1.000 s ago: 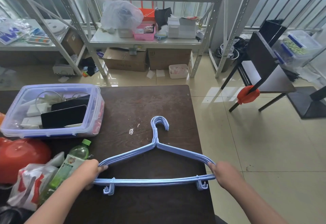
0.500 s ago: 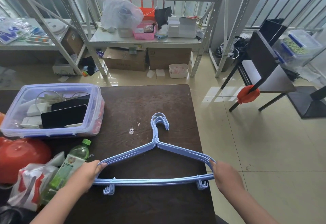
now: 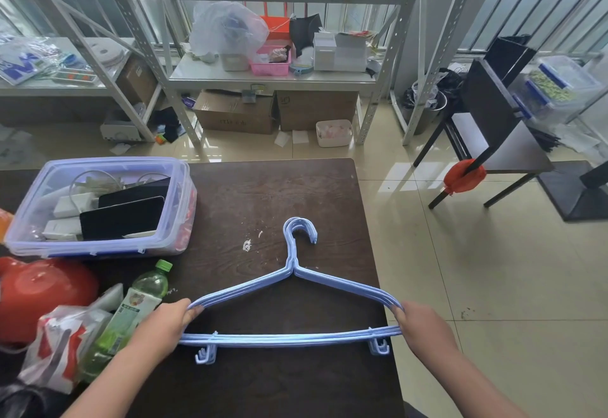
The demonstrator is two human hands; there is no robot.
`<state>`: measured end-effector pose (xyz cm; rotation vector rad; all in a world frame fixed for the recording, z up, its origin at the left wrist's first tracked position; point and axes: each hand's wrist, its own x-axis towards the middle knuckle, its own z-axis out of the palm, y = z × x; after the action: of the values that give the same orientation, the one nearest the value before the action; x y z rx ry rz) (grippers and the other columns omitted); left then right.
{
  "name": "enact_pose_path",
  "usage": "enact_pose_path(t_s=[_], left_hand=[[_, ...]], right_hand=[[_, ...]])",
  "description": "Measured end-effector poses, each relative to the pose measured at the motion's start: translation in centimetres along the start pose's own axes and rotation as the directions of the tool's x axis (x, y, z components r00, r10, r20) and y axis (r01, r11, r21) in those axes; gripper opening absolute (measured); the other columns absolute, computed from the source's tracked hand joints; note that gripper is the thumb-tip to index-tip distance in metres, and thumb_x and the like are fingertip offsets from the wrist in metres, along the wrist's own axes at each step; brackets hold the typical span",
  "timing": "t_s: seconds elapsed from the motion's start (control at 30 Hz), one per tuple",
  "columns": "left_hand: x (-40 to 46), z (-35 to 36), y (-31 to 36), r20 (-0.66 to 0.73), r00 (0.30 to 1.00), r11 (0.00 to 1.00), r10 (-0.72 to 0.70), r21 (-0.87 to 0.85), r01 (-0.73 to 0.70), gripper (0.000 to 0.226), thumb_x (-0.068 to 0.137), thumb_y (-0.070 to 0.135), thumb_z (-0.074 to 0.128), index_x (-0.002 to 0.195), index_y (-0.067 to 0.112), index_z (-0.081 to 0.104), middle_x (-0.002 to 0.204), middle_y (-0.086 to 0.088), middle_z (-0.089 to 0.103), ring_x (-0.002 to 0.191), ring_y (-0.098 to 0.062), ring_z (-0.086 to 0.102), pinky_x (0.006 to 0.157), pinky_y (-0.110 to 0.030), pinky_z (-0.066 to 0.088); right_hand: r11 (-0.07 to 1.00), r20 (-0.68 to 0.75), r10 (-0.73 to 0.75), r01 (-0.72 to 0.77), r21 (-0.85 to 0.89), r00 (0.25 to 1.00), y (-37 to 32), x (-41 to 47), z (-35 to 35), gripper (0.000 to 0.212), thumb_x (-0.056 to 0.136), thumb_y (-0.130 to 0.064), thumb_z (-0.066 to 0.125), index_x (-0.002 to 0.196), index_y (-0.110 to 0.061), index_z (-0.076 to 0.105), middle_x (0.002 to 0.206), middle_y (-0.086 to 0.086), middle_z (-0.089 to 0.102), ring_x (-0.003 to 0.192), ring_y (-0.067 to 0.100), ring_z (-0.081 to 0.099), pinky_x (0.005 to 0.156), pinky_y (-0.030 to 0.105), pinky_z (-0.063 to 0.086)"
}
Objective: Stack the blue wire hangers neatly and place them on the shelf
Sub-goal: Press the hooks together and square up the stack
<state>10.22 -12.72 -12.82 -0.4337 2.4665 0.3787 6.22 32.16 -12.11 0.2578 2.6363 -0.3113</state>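
Observation:
A stack of blue wire hangers [image 3: 291, 338] lies over the dark wooden table [image 3: 263, 200], hooks pointing away from me and lined up together. My left hand [image 3: 166, 327] grips the stack's left corner. My right hand [image 3: 422, 327] grips its right corner, at the table's right edge. Beyond the table stands a white metal shelf [image 3: 263, 76] whose middle level holds bags, a pink basket and white boxes.
A clear plastic bin [image 3: 102, 203] with devices and cables sits at the table's left. A green-capped bottle [image 3: 131, 309], a red-and-white bag [image 3: 62, 345] and a red round object [image 3: 42, 289] crowd the near left. Cardboard boxes [image 3: 237, 111] lie under the shelf. A dark chair [image 3: 490, 128] stands at right.
The hanger stack has shifted slightly away from me and the wires sit closer together. Both hands keep their hold on the two corners.

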Motion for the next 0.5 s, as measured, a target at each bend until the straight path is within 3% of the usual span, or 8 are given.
enact_pose_path(t_s=[0.13,0.23,0.33,0.5], left_hand=[[0.6,0.6,-0.9,-0.010,1.000,0.995,-0.006,-0.098,0.005,0.035,0.093,0.052,0.042,0.075,0.023,0.044,0.069,-0.001,0.057,0.078,-0.026,0.063,0.074,-0.038,0.051],[0.1,0.8,-0.9,-0.027,0.999,0.997,0.024,-0.074,-0.026,0.023,0.094,0.054,0.038,0.104,0.040,0.053,0.100,0.001,0.068,0.101,-0.023,0.063,0.085,-0.036,0.049],[-0.3,0.9,-0.5,-0.057,0.998,0.997,0.002,-0.083,-0.007,0.041,0.096,0.052,0.037,0.136,0.042,0.041,0.130,0.004,0.058,0.121,-0.019,0.054,0.094,-0.032,0.042],[-0.8,1.0,-0.3,-0.114,0.993,0.994,0.015,-0.108,-0.027,0.046,0.096,0.051,0.034,0.141,0.043,0.034,0.127,0.003,0.060,0.118,-0.020,0.055,0.092,-0.034,0.044]], right_hand=[[1.000,-0.023,-0.006,0.007,0.020,1.000,0.4,-0.1,0.3,0.041,0.097,-0.045,0.029,0.073,-0.022,0.053,0.071,0.000,0.060,0.067,0.024,0.057,0.054,0.031,0.038],[1.000,0.003,0.008,-0.008,0.002,1.000,0.6,-0.2,0.3,0.047,0.096,-0.050,0.026,0.071,-0.020,0.052,0.070,0.001,0.060,0.066,0.025,0.055,0.054,0.031,0.039],[1.000,0.012,-0.005,0.005,-0.002,1.000,0.6,-0.2,0.3,0.048,0.096,-0.050,0.026,0.069,-0.019,0.051,0.070,0.001,0.059,0.067,0.026,0.056,0.053,0.032,0.037],[0.999,-0.066,-0.044,0.044,-0.008,0.997,0.4,-0.5,-0.1,0.044,0.097,-0.047,0.023,0.086,-0.021,0.057,0.073,-0.002,0.055,0.070,0.025,0.054,0.056,0.032,0.038]])
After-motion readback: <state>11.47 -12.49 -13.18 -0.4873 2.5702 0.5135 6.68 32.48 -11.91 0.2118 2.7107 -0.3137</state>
